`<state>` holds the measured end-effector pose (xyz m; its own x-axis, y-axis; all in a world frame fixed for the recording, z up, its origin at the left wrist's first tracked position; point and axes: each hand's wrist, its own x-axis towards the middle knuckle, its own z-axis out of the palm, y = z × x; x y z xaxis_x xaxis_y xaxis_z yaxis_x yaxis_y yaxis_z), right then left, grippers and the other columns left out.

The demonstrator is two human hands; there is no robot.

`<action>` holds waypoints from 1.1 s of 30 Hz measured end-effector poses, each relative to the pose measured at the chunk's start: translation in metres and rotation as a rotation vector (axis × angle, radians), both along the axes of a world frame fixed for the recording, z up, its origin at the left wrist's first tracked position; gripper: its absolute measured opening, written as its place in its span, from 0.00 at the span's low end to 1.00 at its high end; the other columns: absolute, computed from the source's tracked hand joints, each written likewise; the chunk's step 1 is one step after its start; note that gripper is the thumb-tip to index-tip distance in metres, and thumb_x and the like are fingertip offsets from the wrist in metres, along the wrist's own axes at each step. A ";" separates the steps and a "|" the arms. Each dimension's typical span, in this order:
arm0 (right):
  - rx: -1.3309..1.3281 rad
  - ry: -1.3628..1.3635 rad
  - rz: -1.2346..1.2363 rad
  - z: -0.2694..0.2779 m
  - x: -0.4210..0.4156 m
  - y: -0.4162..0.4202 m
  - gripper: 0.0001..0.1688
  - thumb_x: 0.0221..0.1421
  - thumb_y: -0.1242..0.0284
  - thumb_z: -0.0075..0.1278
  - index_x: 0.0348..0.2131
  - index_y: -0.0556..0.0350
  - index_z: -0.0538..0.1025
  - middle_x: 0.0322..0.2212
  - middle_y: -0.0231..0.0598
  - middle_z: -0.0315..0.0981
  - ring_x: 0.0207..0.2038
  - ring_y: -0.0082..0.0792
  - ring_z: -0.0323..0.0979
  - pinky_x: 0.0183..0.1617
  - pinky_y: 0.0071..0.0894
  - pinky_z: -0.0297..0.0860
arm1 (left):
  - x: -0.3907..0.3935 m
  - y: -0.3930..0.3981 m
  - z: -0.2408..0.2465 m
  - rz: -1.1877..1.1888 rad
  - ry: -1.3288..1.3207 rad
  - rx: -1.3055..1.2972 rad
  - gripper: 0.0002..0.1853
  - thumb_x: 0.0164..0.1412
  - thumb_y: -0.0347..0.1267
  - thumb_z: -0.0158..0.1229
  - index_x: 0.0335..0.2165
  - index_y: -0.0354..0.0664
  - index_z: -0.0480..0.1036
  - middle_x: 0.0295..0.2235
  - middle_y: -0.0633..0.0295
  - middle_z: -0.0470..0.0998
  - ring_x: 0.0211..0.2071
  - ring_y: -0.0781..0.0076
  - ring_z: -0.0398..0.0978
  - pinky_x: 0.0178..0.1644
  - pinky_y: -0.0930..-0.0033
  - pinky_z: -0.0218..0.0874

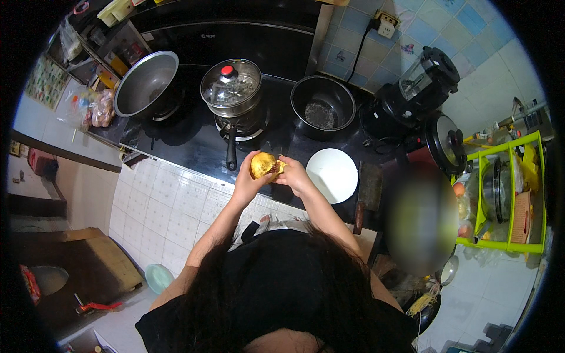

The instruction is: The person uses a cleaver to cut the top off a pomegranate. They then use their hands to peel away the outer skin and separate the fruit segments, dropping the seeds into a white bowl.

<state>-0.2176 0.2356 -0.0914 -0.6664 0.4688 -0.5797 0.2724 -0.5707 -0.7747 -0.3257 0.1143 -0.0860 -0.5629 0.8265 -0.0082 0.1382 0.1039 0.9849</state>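
Note:
Near the counter's front edge, my left hand (pixel 252 182) is closed around a round gold-foil-wrapped item (pixel 263 165); what is inside cannot be told. At its right side, the fingers of my right hand (pixel 294 176) pinch a loose flap of the gold foil, where something dark red shows. Right beside my right hand stands a white bowl (pixel 332 175). Behind my hands, a pot with a steamer tier and a glass lid (pixel 231 86) sits on a burner, its black handle pointing toward me.
A cleaver (pixel 368 189) lies right of the bowl. Behind are a large metal wok (pixel 146 84) at left, a black pot (pixel 323 108), a blender (pixel 415 88) and a lidded cooker (pixel 443 143). A green rack (pixel 510 198) stands far right. A blurred round area covers the counter's right end.

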 end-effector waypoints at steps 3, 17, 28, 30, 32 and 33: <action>-0.109 0.079 -0.085 -0.016 -0.001 0.001 0.25 0.57 0.81 0.30 0.55 0.69 0.55 0.47 0.56 0.63 0.42 0.43 0.71 0.46 0.41 0.70 | -0.001 0.000 0.001 0.036 0.055 0.031 0.36 0.46 0.20 0.60 0.53 0.40 0.55 0.46 0.57 0.67 0.46 0.71 0.67 0.50 0.71 0.60; 0.009 -0.182 -0.098 -0.109 -0.007 -0.010 0.15 0.57 0.69 0.38 0.43 0.53 0.67 0.36 0.46 0.72 0.34 0.42 0.75 0.34 0.40 0.71 | -0.014 -0.004 0.053 0.032 -0.668 0.039 0.32 0.53 0.27 0.59 0.52 0.44 0.51 0.45 0.58 0.66 0.45 0.69 0.69 0.44 0.64 0.67; 0.621 -0.436 -0.101 -0.219 -0.012 0.004 0.18 0.48 0.73 0.49 0.42 0.51 0.73 0.32 0.45 0.74 0.33 0.39 0.73 0.33 0.33 0.68 | -0.014 0.003 0.057 -0.110 -0.690 0.035 0.27 0.57 0.38 0.55 0.52 0.45 0.56 0.45 0.61 0.68 0.44 0.72 0.71 0.43 0.66 0.69; 0.438 -0.434 -0.117 -0.163 -0.014 -0.004 0.16 0.49 0.74 0.49 0.41 0.54 0.72 0.32 0.44 0.73 0.33 0.39 0.73 0.36 0.32 0.68 | -0.018 -0.002 0.053 -0.044 -0.683 -0.020 0.25 0.58 0.37 0.55 0.51 0.44 0.56 0.44 0.60 0.69 0.44 0.73 0.71 0.43 0.67 0.68; 0.426 -0.371 -0.150 -0.145 -0.009 -0.002 0.14 0.51 0.74 0.48 0.40 0.56 0.72 0.32 0.43 0.73 0.32 0.36 0.73 0.36 0.31 0.68 | -0.025 -0.002 0.040 -0.037 -0.659 -0.068 0.24 0.58 0.39 0.54 0.49 0.44 0.57 0.43 0.61 0.70 0.42 0.75 0.72 0.42 0.68 0.68; 0.391 -0.245 -0.128 -0.119 -0.005 0.001 0.12 0.54 0.74 0.46 0.39 0.57 0.72 0.30 0.40 0.73 0.30 0.32 0.72 0.34 0.28 0.68 | -0.028 -0.002 0.041 -0.058 -0.649 -0.090 0.24 0.59 0.41 0.53 0.49 0.44 0.57 0.42 0.61 0.70 0.41 0.75 0.72 0.41 0.69 0.68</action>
<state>-0.2221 0.2364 -0.2108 -0.4548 0.7524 -0.4765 0.4204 -0.2903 -0.8596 -0.3535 0.1123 -0.0453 -0.3745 0.8357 -0.4016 -0.4729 0.2003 0.8580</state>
